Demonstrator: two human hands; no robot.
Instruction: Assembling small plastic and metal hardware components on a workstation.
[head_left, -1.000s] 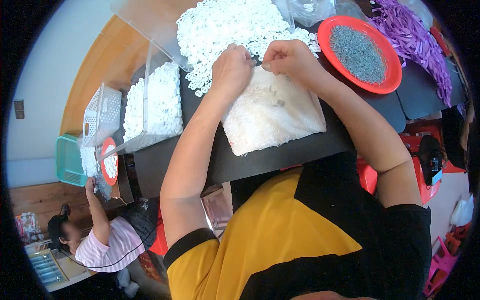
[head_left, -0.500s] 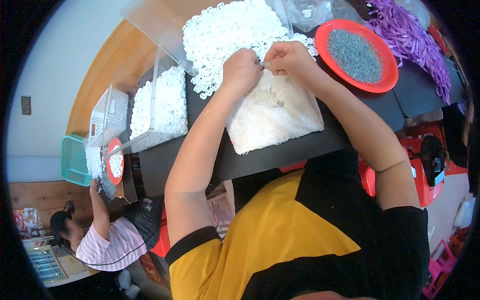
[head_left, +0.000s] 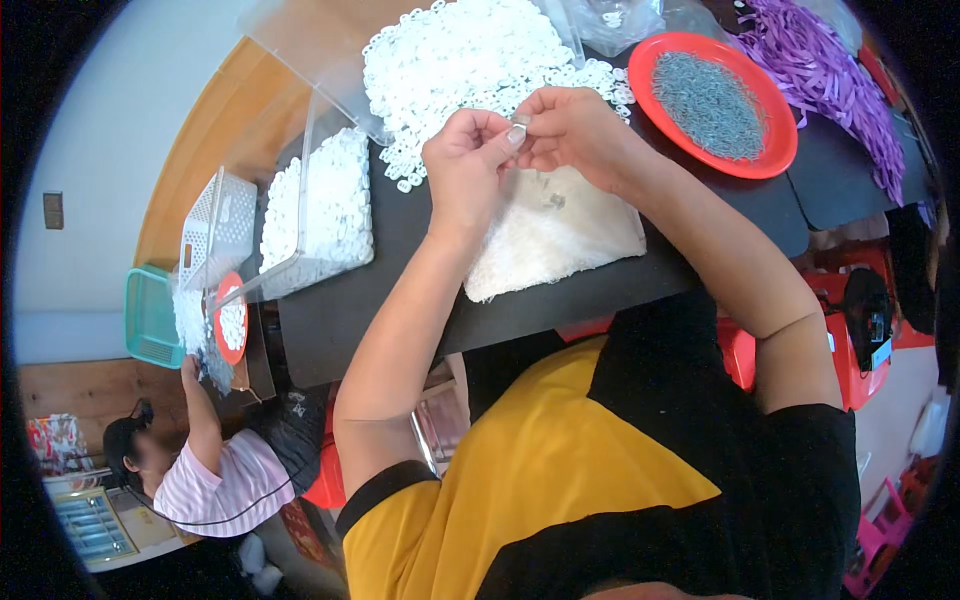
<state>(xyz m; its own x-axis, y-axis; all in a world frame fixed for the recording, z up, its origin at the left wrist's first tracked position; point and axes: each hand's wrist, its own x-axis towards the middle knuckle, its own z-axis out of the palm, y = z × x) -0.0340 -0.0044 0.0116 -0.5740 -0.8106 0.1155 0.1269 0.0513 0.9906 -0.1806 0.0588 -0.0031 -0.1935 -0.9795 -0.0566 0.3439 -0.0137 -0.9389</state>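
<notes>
I take the white cloth (head_left: 555, 240) on the dark table (head_left: 340, 310) as my reference. Both hands are raised just above its far edge, fingertips meeting. The left hand (head_left: 468, 165) has its fingers curled, thumb and forefinger pressed together on a small pale piece (head_left: 519, 119); the right hand (head_left: 575, 128) closes on the same piece from the other side, its fingers bunched. The piece is too small for me to tell its shape. Beyond the cloth, away from the person, lies a heap of white rings (head_left: 470, 55), spreading to just beside the hands. To the right of the cloth sits a red plate (head_left: 775, 160) filled with small grey metal parts (head_left: 712, 90); further right of that lie purple strips (head_left: 820, 70). To the left of the cloth stands a clear plastic bin (head_left: 320, 215) holding more white rings, well apart from the hands. Further left, a co-worker in a pink striped shirt (head_left: 225, 480) reaches a hand (head_left: 190, 368) toward a small red dish (head_left: 232, 318) near a white basket (head_left: 215, 225) and a teal one (head_left: 150, 318).
</notes>
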